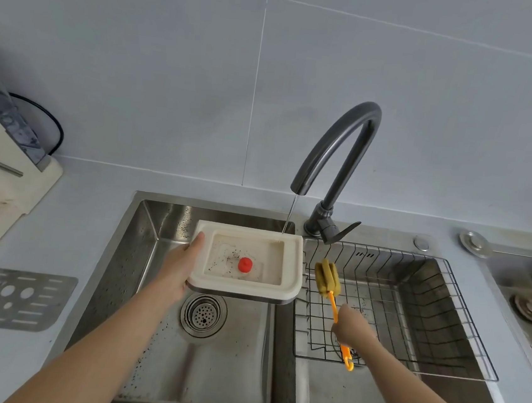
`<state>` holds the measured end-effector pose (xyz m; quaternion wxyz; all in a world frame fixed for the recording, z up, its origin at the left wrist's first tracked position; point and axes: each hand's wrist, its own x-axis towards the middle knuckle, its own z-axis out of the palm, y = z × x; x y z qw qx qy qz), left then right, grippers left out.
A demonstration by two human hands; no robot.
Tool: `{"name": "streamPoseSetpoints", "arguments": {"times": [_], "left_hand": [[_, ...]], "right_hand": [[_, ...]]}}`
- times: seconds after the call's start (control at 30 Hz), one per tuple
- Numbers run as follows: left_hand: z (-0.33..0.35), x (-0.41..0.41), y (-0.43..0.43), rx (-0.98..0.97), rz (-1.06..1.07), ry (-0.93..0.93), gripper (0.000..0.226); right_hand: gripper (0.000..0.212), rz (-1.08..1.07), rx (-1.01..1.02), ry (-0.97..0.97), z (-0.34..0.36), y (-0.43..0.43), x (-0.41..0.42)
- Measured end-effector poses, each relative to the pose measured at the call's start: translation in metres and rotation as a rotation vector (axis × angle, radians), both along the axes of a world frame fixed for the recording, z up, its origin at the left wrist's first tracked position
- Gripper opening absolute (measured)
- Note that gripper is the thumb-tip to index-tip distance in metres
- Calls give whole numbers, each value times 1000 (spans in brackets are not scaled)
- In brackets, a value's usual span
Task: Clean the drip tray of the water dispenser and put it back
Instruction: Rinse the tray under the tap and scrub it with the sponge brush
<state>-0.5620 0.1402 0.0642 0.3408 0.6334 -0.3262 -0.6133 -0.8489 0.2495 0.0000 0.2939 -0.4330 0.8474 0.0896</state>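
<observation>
Directly under the faucet [337, 163], whose thin stream of water [289, 215] struck its far right corner, the drip tray [288, 269] was held above the sink [141, 254]. Left hand [179, 267] gripped its left edge, fingers closed around the rim. Right of the faucet's stream, the right hand [351, 327] closed on the orange-handled sponge brush [327, 278], above the wire rack [410, 315]. A red float [245, 264] sat inside the tray.

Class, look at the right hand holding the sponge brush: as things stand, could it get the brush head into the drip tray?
Probably yes. The right hand holds the sponge brush just beside the drip tray, whose top is open; nothing lies between.
</observation>
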Motion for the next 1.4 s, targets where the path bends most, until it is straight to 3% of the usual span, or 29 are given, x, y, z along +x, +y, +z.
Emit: {"name": "streamPoseSetpoints", "arguments": {"times": [0.4, 0.63, 0.77, 1.03, 1.4], "left_hand": [[-7, 21, 2, 9, -59, -50, 29], [-12, 23, 0, 14, -58, -50, 28], [-13, 19, 0, -5, -46, -47, 26], [-20, 19, -1, -7, -61, -55, 25], [-27, -6, 3, 30, -114, 23, 27]], "right_hand": [[13, -217, -331, -281, 70, 55, -2], [20, 34, -629, -290, 116, 77, 28], [25, 193, -645, -199, 115, 60, 45], [44, 381, -492, 154, 115, 61, 41], [31, 287, -576, 63, 129, 60, 36]]}}
